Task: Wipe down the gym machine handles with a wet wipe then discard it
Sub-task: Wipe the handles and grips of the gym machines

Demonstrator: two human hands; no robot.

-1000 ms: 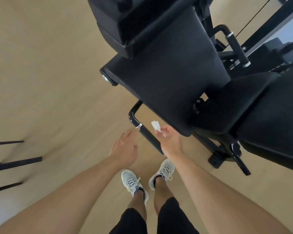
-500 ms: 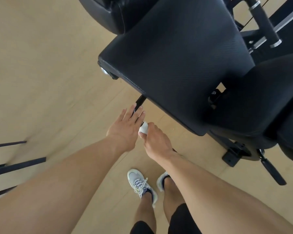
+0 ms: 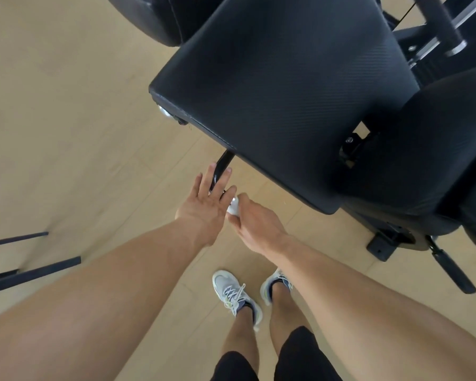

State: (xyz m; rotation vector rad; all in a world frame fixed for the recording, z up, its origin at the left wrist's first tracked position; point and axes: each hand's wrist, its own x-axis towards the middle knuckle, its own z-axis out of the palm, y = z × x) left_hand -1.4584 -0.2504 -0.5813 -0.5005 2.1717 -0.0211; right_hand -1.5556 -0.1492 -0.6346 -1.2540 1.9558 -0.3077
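Observation:
A black bent machine handle point(image 3: 222, 165) sticks out from under the big black pad point(image 3: 286, 86). My left hand point(image 3: 207, 204) lies over the handle with straight, spread fingers, hiding most of the bar. My right hand point(image 3: 254, 224) sits just to its right and pinches a small white wet wipe point(image 3: 233, 208) against the handle, touching my left fingers. A second handle with silver collars point(image 3: 437, 26) shows at the top right.
The machine's black seat point(image 3: 437, 149) and its base foot point(image 3: 382, 243) fill the right side. A low black grip point(image 3: 451, 270) juts out near the floor at right. Black bars point(image 3: 30, 273) lie at the left edge. My feet stand on the pale wood floor point(image 3: 66, 133).
Both hands came together on the low handle; the right hand brought the wipe down onto the bar. My view has moved closer to the pad.

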